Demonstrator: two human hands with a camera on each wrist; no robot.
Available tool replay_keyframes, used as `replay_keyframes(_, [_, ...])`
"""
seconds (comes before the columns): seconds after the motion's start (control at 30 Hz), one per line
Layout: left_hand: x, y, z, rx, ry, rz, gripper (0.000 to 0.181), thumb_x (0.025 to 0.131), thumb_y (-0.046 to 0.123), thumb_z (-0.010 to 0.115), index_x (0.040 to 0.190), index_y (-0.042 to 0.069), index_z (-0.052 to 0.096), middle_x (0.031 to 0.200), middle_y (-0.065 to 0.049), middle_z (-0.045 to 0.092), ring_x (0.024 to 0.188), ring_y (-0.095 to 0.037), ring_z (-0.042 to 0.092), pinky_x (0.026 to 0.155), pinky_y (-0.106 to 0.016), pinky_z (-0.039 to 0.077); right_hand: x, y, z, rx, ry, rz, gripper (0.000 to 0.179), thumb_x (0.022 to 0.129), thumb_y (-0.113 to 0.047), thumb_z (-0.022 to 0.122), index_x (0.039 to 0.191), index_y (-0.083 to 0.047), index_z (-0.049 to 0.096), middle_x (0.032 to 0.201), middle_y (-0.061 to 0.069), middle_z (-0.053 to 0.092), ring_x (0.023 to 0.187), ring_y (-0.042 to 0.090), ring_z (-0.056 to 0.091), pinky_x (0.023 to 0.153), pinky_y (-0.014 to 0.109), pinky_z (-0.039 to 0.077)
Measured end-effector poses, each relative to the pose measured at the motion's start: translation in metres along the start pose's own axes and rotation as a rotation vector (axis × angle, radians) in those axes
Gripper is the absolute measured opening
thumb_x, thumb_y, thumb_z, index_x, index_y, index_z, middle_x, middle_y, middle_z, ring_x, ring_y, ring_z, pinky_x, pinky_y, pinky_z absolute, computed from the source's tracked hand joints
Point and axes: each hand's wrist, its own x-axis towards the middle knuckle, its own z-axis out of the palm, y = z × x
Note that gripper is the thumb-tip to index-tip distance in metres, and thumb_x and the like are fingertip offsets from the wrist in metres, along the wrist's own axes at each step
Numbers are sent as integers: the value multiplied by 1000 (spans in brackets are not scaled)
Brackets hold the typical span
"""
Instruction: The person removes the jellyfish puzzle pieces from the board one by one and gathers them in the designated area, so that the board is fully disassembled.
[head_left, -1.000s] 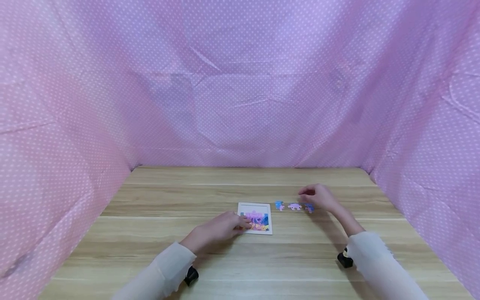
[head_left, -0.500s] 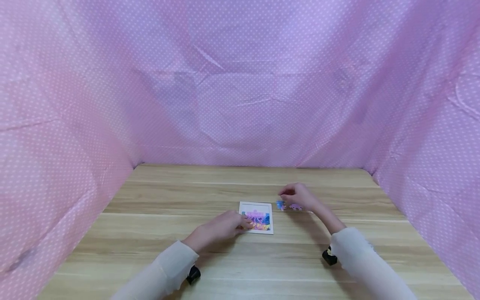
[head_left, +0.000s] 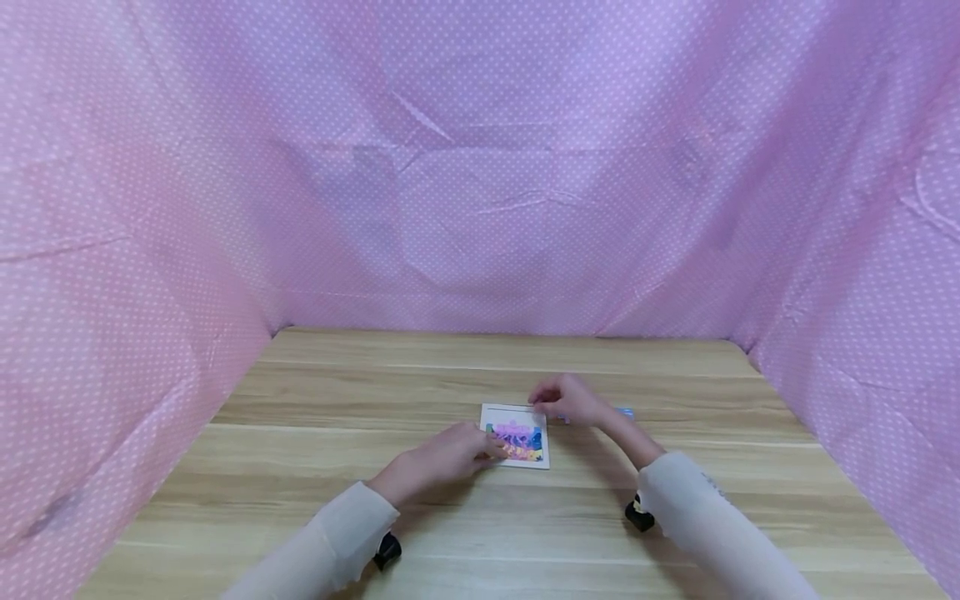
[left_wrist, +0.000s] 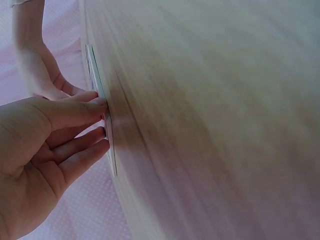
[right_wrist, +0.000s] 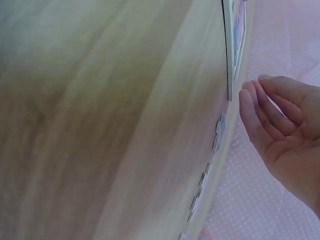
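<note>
A square jigsaw puzzle in a white frame (head_left: pixel 517 463) lies flat on the table. Its lower part is filled with a colourful picture, and a pale strip shows along the top. My left hand (head_left: pixel 453 450) holds the frame at its left side, thumb and fingertips against it in the left wrist view. Over the frame's upper right corner is my right hand (head_left: pixel 570 400), fingers loosely bent, with no piece visible between the fingertips. Beside the frame, a loose puzzle piece (right_wrist: pixel 219 134) and another piece (right_wrist: pixel 199 194) lie in a row in the right wrist view.
A further piece (right_wrist: pixel 182 236) shows at the bottom edge of the right wrist view. The wooden table (head_left: pixel 337 383) extends around the puzzle. Pink dotted cloth (head_left: pixel 480 208) hangs behind the table and along both sides.
My right hand has moved left from above the loose pieces to the frame's upper right corner. The left hand has stayed at the frame, and the view has shifted slightly.
</note>
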Motion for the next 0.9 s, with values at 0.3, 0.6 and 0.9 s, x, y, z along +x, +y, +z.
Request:
replay_keyframes(0.3, [1,2,1,24,6,-18,24,96,7,68,118,12,76,119,2,71,107,-6,64,90,-23,51,-6,1,3,-26,-80,-44,15,85,4,75,98,8,72,90,13,73,83,19,68,74,25,56])
replay_keyframes(0.6, [1,3,-2,30,2,26,23,100,10,63,119,14,76,115,6,72,93,0,61,82,-20,51,-9,-5,9,-96,-168,-5,19,81,-1,81,98,1,75,86,2,71,78,5,61,73,23,53])
replay_keyframes(0.9, [9,5,-1,20,-100,-26,54,91,-1,60,142,17,59,148,-2,51,126,-7,53,88,-21,44,-9,-5,10,-100,-181,-46,15,80,4,79,94,2,72,83,2,69,75,3,58,71,22,53])
